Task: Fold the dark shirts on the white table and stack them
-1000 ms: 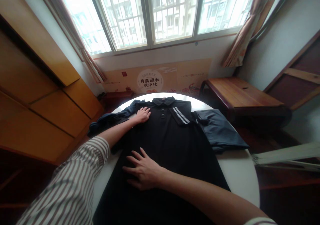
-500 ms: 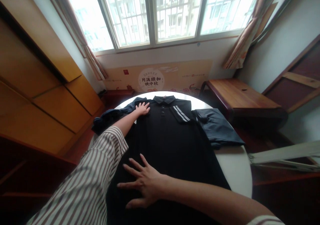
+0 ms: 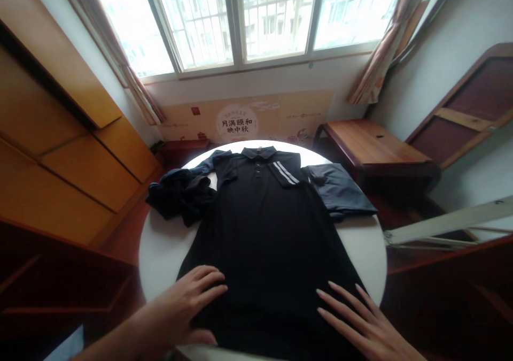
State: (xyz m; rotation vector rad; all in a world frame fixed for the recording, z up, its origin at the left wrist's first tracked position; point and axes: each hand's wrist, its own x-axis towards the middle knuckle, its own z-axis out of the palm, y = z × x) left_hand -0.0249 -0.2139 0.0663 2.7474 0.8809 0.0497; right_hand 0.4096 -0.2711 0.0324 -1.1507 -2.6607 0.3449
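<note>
A black polo shirt point(image 3: 264, 232) lies spread on a round white table point(image 3: 160, 254), collar toward the window. Its right sleeve is folded inward and shows two white stripes; the left sleeve is folded in too. My left hand point(image 3: 192, 302) rests at the shirt's lower left edge, fingers stretched to the right and thumb apart, holding nothing I can see. Over the lower right part, my right hand point(image 3: 363, 323) has its fingers spread on or just above the cloth. The near end of the shirt runs out of view at the bottom.
Crumpled dark clothes point(image 3: 180, 192) lie on the table's left side. A folded grey-blue garment point(image 3: 340, 190) is at the right. Beyond the table stand a low wooden table point(image 3: 377, 141) and, on the left, a wooden cabinet point(image 3: 80, 174).
My left hand has come back from the shirt's left shoulder to its lower left edge. My right hand has moved from the lower middle to the lower right. The view has shifted slightly.
</note>
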